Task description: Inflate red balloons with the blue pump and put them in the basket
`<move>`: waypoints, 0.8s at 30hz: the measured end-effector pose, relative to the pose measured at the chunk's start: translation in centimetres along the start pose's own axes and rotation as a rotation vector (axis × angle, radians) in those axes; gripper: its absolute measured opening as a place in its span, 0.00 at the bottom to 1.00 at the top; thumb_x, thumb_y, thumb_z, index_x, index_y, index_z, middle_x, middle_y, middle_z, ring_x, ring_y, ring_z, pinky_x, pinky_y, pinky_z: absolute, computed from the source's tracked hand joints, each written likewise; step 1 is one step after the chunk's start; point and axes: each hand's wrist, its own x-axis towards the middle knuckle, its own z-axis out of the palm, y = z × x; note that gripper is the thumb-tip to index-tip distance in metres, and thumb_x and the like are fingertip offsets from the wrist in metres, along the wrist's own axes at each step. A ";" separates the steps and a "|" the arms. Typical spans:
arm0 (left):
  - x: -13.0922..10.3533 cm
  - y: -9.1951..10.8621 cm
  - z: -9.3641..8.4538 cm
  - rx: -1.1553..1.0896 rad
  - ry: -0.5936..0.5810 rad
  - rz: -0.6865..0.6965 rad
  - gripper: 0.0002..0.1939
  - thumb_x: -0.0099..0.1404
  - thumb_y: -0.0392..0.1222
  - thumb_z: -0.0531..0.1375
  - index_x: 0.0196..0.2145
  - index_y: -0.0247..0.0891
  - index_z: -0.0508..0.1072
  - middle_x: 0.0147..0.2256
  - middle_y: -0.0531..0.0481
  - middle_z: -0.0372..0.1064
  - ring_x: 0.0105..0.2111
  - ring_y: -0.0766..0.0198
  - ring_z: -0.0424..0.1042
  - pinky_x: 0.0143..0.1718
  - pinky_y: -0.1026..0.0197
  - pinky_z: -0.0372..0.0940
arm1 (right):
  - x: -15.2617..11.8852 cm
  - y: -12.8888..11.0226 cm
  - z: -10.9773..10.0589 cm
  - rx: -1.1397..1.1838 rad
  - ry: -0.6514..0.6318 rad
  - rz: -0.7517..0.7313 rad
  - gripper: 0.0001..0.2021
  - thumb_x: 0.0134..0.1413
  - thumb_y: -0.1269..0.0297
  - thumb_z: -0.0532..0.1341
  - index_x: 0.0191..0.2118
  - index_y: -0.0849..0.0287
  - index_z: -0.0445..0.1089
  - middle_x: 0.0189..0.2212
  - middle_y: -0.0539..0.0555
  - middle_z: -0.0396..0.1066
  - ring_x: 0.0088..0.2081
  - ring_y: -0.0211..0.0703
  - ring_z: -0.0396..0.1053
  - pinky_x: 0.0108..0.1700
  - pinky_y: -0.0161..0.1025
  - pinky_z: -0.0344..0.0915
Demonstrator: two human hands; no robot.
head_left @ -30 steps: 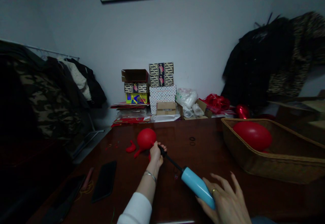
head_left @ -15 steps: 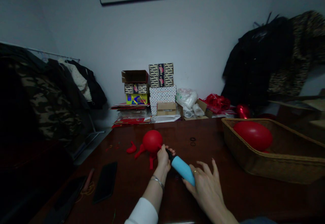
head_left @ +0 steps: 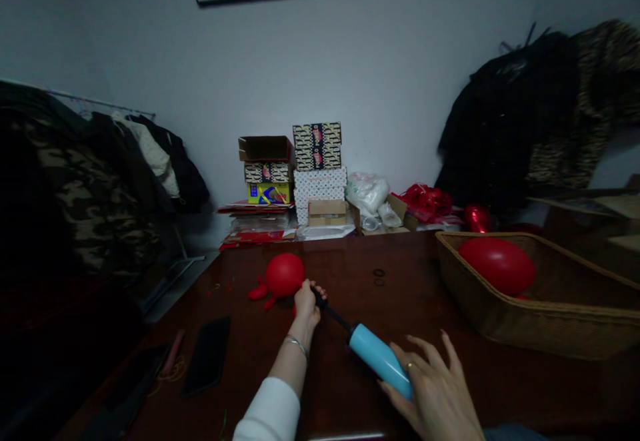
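Observation:
My left hand [head_left: 306, 302] is closed around the black end of a balloon pump, right at the neck of a partly blown-up red balloon [head_left: 285, 274]. Whether its fingers also pinch the neck is hidden. A black rod runs from that hand to the pump's light-blue barrel [head_left: 381, 360]. My right hand [head_left: 436, 388] grips the barrel's near end between thumb and palm, with several fingers stretched out. Beside the round balloon on the dark table lies a limp red balloon [head_left: 259, 290].
At right stands a wicker basket [head_left: 525, 321] with a big red balloon [head_left: 497, 266] inside. Left on the table are a black phone [head_left: 207, 356] and a reddish stick [head_left: 174, 353]. Two dark rings [head_left: 379, 277] lie farther back. Stacked boxes [head_left: 320, 194] stand behind the table.
My hands have moved apart, the left up and leftward with the balloon, the right down and rightward with the barrel. The pump's black rod now shows between them.

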 end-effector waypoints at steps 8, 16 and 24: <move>-0.5 1.0 0.7 0.008 -0.011 -0.016 0.10 0.64 0.36 0.52 0.24 0.36 0.60 0.15 0.55 0.57 0.14 0.69 0.61 0.16 0.69 0.55 | -1.7 1.8 -1.1 -0.063 0.039 -0.077 0.20 0.49 0.50 0.60 0.46 0.54 0.69 0.37 0.52 0.76 0.46 0.53 0.67 0.60 0.61 0.34; -2.1 -0.1 1.5 -0.008 -0.056 -0.042 0.11 0.65 0.37 0.51 0.24 0.36 0.60 0.16 0.52 0.60 0.15 0.67 0.64 0.17 0.68 0.59 | 1.4 -1.2 -1.3 0.016 -0.003 0.098 0.17 0.46 0.56 0.63 0.43 0.56 0.71 0.35 0.52 0.76 0.47 0.54 0.66 0.61 0.61 0.35; -3.4 -1.7 2.1 -0.032 -0.078 -0.085 0.12 0.65 0.37 0.51 0.24 0.36 0.60 0.17 0.50 0.62 0.17 0.65 0.66 0.20 0.65 0.63 | 4.4 -2.9 -0.2 -0.001 -0.068 0.155 0.16 0.47 0.59 0.63 0.43 0.60 0.72 0.30 0.55 0.75 0.47 0.54 0.66 0.61 0.60 0.35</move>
